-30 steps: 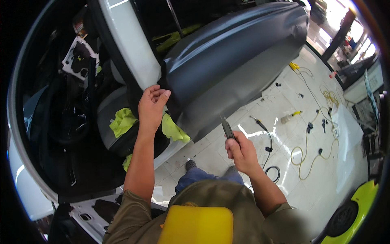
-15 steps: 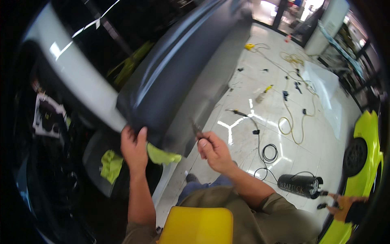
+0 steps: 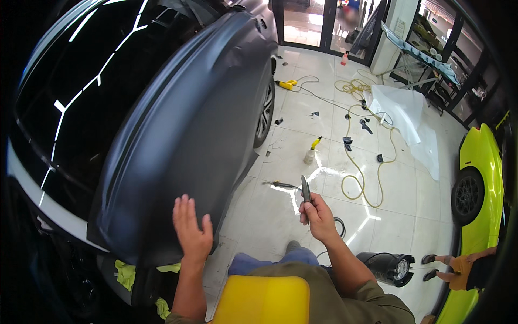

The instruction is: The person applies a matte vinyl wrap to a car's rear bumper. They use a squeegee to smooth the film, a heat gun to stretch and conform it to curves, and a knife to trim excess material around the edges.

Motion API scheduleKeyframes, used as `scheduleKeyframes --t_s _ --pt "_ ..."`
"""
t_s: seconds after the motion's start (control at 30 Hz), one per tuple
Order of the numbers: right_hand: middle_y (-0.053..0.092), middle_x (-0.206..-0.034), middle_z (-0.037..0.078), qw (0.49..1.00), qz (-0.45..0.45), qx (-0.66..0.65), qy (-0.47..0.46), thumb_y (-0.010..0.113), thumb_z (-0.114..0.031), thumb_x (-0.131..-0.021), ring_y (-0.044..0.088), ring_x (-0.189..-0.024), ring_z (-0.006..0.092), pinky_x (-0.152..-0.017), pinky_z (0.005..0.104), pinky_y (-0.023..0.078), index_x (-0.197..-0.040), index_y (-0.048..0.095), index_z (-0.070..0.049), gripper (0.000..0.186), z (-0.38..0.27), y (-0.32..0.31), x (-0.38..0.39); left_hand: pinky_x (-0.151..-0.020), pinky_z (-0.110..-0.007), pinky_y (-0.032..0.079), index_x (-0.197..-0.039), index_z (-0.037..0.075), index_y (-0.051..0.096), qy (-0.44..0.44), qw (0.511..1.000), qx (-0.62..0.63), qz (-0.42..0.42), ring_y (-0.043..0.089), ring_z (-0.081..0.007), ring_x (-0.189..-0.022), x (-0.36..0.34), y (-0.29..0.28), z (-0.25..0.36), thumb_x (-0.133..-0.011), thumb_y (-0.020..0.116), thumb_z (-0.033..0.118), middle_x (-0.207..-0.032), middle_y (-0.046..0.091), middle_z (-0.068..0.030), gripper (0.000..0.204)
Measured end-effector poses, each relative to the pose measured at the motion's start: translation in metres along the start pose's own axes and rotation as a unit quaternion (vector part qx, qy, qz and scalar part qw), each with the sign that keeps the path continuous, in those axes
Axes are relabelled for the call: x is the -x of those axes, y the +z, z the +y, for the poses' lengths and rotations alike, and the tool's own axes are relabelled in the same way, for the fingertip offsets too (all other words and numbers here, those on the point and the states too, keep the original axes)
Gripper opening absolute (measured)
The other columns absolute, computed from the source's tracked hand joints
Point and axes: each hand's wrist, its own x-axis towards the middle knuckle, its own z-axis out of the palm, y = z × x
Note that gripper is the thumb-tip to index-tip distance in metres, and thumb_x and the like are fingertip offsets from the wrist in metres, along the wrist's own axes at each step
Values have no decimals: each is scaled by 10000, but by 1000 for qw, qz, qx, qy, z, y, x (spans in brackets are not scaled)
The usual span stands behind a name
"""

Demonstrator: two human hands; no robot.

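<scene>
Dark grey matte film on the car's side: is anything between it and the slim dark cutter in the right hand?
Nothing visible stands between the slim dark cutter in the right hand and the dark grey matte film; the left hand overlaps only the film's lower part in this view.

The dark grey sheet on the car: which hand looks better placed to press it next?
Probably the left hand: it is open and empty at the dark grey sheet, contact unclear. The right hand, farther away, holds a cutter.
</scene>
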Motion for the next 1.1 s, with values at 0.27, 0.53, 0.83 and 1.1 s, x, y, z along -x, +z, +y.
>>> scheduleKeyframes --t_s 0.27,0.53,0.83,1.1 --pt "614 -876 45 999 0 36 35 465 -125 -1002 581 -710 95 -636 254 494 -1195 524 7 241 -10 -95 -92 -1186 -505 145 -1457 -84 291 38 995 -8 -96 194 -426 -1450 -163 148 77 -890 609 227 -1542 252 -269 721" --pt "634 -860 54 984 47 159 60 506 -122 -985 604 -719 105 -656 256 509 -1205 546 3 256 -49 -178 -219 -1186 -513 139 -1469 -97 248 31 999 -44 5 160 -445 -1454 -392 313 79 -891 621 317 -1549 205 -294 803" --pt "604 -845 60 974 143 131 112 468 -122 -997 563 -621 116 -583 255 477 -1147 536 -6 201 -47 -317 -336 -1182 -542 105 -1466 -113 235 -120 979 -160 26 129 -459 -1458 -497 391 67 -900 603 418 -1555 161 -314 859" --pt "608 -822 59 942 -189 261 92 519 -130 -976 568 -659 110 -605 258 490 -1208 535 13 273 -53 -362 -579 -1154 -592 158 -1458 -93 272 -244 942 -228 40 160 -495 -1438 -517 391 83 -856 643 432 -1542 190 -316 880"
